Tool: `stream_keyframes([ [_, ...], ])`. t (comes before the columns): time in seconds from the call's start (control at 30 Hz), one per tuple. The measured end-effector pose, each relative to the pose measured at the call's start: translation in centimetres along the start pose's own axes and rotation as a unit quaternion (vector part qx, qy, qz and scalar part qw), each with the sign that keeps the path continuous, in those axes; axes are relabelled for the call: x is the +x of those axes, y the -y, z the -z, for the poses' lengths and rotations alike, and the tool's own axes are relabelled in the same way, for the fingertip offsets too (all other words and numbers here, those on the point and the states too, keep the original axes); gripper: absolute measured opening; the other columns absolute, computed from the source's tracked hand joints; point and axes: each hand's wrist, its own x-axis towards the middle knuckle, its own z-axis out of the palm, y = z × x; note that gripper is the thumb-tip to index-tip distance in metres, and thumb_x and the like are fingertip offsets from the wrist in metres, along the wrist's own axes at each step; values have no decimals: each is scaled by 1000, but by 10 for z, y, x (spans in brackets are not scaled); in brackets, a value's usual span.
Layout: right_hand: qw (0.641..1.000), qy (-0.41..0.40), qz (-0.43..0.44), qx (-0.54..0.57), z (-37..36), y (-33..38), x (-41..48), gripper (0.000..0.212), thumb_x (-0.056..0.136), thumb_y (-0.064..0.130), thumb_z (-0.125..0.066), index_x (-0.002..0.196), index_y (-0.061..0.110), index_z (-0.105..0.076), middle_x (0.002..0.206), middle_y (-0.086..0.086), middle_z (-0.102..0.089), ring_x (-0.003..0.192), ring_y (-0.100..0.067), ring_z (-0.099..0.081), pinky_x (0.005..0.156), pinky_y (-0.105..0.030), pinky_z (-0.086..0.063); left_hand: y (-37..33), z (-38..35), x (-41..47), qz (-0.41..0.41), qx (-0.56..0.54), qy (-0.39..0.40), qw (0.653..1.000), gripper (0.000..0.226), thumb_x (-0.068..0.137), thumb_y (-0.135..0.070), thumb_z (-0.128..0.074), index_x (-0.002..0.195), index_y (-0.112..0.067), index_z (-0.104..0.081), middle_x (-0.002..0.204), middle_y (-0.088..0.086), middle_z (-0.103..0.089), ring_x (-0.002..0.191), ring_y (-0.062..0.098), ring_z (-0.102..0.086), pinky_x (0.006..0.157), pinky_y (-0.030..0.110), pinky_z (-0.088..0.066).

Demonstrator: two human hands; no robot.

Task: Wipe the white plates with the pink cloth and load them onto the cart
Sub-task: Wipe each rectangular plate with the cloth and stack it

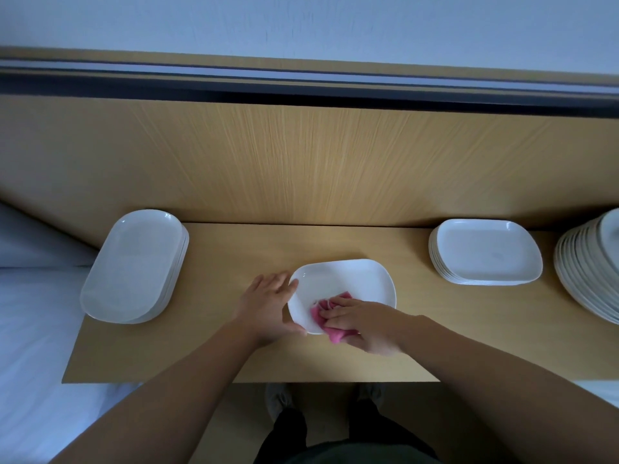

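A white rounded-square plate (348,279) lies on the wooden table (234,256) in front of me. My left hand (268,303) holds its left rim, thumb at the near edge and fingers at the far left edge. My right hand (365,324) presses a bunched pink cloth (323,318) onto the plate's near part, fingers curled over the cloth. A stack of white oblong plates (134,266) sits at the table's left end. Another stack of white square plates (485,252) sits to the right.
A tall stack of round white plates (586,262) stands at the far right edge of view. A wooden panel (301,162) rises behind the table. White bedding (33,313) lies to the left. My feet show below the table's front edge.
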Motion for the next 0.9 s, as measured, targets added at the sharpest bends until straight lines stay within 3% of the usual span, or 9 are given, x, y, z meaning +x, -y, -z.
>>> stream_keyframes([
  [0.1,1000,0,-26,12,1,-9,-16,46,102,29,-43,148,27,-38,153,15,-33,146,-3,-8,101,-2,10,0,1,0,10,0,12,1000,105,72,-78,-55,153,-27,-12,161,5,-4,147,20,0,120,38,1],
  [0.2,999,-4,-47,20,5,-18,-32,35,101,25,-45,136,23,-53,143,16,-47,141,0,-19,98,5,2,0,2,1,17,5,17,1000,105,70,-80,-53,153,-30,-12,161,6,-4,148,20,2,120,39,2],
  [0.33,996,24,-83,5,8,-32,-47,18,98,24,-46,105,28,-63,115,16,-61,121,-4,-45,102,-24,-38,-3,7,2,4,15,12,1000,104,72,-78,-55,153,-27,-15,161,6,1,148,20,5,118,37,5],
  [0.4,995,5,-99,11,8,-36,-46,16,97,26,-45,98,29,-61,108,16,-61,113,-4,-49,96,-32,-44,-5,10,3,-21,34,-3,999,102,74,-76,-54,152,-21,-20,161,4,4,148,18,6,117,33,8],
  [0.5,992,-98,-75,-29,6,-35,-34,27,100,23,-46,119,22,-64,129,8,-61,129,-12,-46,110,-36,-38,-6,11,3,-82,43,-10,996,89,79,-70,-54,147,-17,-32,162,-1,0,148,14,3,114,25,11],
  [0.6,972,-189,5,-137,11,-30,-8,35,90,11,-59,124,12,-64,131,0,-61,120,-27,-57,103,-38,-45,-9,8,1,-139,37,16,989,79,87,-61,-53,148,-16,-33,161,-3,-10,148,12,-3,111,20,12],
  [0.73,980,-100,1,-173,15,-31,32,29,81,3,-62,109,13,-64,143,-5,-49,128,-32,-48,102,-49,-41,-9,4,3,-132,-7,69,989,70,95,-48,-51,151,-15,-26,161,-6,-7,148,11,0,108,14,9],
  [0.8,981,-71,-25,-179,13,-36,41,40,83,3,-59,123,10,-59,152,-9,-37,139,-36,-34,108,-54,-33,-9,3,6,-131,-14,83,988,68,96,-45,-51,151,-13,-27,161,-4,-6,148,11,2,106,13,13],
  [0.9,976,-82,-48,-195,9,-43,36,55,89,9,-56,142,8,-44,155,-8,-32,143,-35,-27,117,-47,-22,-8,2,9,-132,-9,98,986,69,96,-44,-51,151,-11,-25,161,-3,-5,148,13,4,108,15,13],
])
